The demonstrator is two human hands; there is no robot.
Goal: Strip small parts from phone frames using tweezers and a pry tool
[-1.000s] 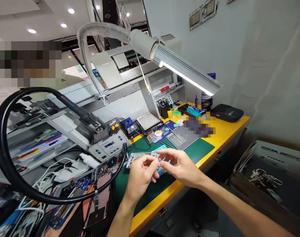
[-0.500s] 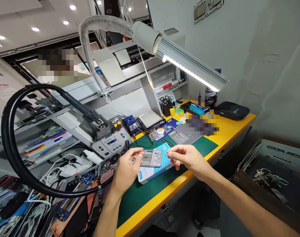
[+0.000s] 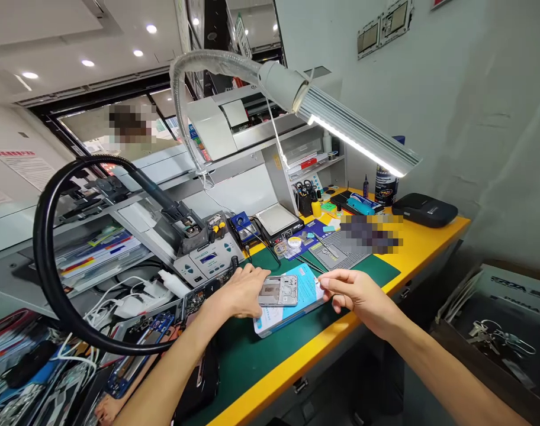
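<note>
A bare metal phone frame (image 3: 288, 290) lies flat over a blue-and-white box (image 3: 306, 288) on the green mat (image 3: 252, 367). My left hand (image 3: 243, 291), back upward, holds the frame at its left end, its fingertips partly hidden behind the frame. At the right end of the box, my right hand (image 3: 356, 296) has thumb and forefinger pinched together around something too small to name. Its other fingers curl underneath. A pair of tweezers (image 3: 311, 264) lies on the mat just behind the box.
A lit tube lamp (image 3: 354, 130) hangs over the yellow bench (image 3: 274, 390). At the left stand a grey hot-air station (image 3: 208, 260) with its black hose (image 3: 41, 248) and several phone parts (image 3: 141, 346). A perforated metal mat (image 3: 341, 251) lies behind my right hand.
My left hand has rolled palm-down over the frame's left end, and the frame sits flatter on the box. My right hand stays pinched near the box's right end. The camera view has shifted.
</note>
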